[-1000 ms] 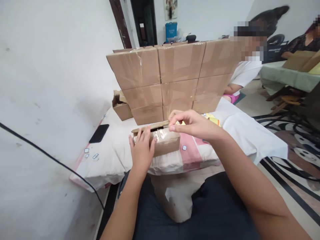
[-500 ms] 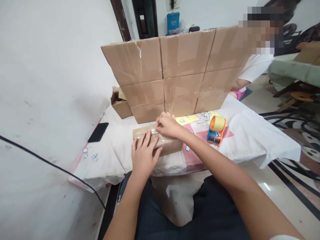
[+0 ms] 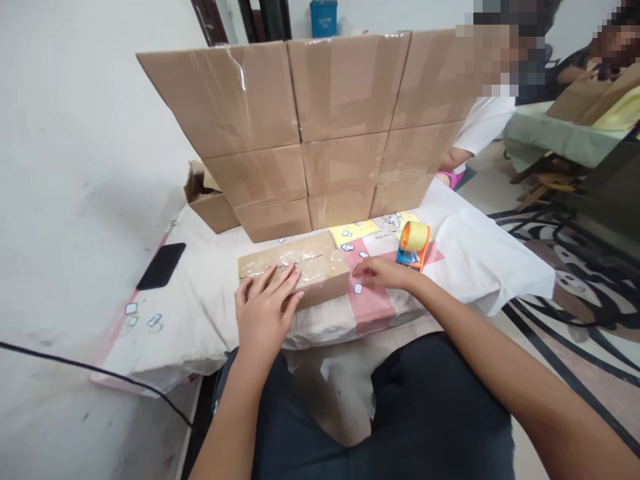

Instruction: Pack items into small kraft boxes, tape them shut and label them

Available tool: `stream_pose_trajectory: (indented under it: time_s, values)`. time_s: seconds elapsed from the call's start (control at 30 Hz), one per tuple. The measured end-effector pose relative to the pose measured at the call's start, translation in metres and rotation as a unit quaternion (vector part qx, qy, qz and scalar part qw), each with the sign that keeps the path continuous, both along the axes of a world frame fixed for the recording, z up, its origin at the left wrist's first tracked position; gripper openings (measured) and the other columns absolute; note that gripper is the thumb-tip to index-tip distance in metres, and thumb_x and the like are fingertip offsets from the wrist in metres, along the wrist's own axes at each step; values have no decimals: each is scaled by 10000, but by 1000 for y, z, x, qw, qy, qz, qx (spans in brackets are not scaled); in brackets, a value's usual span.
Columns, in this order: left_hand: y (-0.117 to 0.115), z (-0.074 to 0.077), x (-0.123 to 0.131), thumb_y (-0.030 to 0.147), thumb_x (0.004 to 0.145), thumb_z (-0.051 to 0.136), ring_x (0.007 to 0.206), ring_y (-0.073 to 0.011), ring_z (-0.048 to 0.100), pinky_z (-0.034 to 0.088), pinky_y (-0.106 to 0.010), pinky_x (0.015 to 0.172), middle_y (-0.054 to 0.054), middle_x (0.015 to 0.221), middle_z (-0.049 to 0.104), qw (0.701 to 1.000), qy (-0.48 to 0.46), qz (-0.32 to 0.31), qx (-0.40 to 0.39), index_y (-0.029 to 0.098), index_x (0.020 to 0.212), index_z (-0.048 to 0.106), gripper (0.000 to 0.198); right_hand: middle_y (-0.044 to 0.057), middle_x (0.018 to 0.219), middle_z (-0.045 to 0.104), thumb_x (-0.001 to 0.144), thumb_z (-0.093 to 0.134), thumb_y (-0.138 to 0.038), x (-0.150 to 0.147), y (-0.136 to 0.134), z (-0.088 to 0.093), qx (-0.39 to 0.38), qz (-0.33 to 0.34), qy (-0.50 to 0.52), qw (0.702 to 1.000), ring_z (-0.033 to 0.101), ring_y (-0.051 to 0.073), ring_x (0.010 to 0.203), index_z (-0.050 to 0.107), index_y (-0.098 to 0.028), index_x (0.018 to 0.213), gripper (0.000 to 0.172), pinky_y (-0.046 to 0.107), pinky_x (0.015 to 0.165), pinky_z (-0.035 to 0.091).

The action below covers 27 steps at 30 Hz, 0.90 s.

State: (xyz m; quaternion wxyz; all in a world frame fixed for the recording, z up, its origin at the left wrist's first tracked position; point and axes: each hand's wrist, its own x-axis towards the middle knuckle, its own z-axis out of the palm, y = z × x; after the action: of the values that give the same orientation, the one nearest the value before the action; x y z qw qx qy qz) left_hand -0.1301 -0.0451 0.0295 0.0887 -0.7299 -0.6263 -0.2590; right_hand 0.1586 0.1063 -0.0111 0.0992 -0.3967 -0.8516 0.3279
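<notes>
Two bare hands are at work over one small cardboard box (image 3: 313,265), which lies on the cloth-covered table (image 3: 480,260) close to its near edge, its top seam covered with wrinkled clear tape. The left hand (image 3: 265,313) lies flat and spread across the box's near left corner, at about seven o'clock on the lid. It presses down without gripping. The right hand (image 3: 383,273) rests released on the cloth at three o'clock from the box and grasps nothing. Whether its fingertips touch the box's end I cannot tell.

An orange tape dispenser (image 3: 413,244) sits at two o'clock, just beyond that hand. At twelve o'clock a wall of sealed cartons (image 3: 320,120) rises three high, with an open carton (image 3: 207,200) at ten o'clock and a dark phone (image 3: 161,265) at nine. A person in a white sleeve (image 3: 483,123) sits behind the wall, at one o'clock.

As I judge it, the risks are these. The cloth looks soft and loose, so a sideways push from the flat palm could slide the box towards six o'clock and off the edge. The tape's creases may lift if they are not rubbed down. A knock against the carton wall could bring the top row down.
</notes>
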Motion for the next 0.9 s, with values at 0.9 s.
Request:
stream_pose_trajectory:
  time_s: [0.9]
  values:
    - [7,-1,-55,348,889,656,1244,-308,615,318,-508,1059,-54,1235,726,984,-1,-170,59,293,1181,683,298,7,888,471,855,724,-257,-17,-35,15,-38,148,231,961,473,129,788,684,-167,839,100,253,735,421]
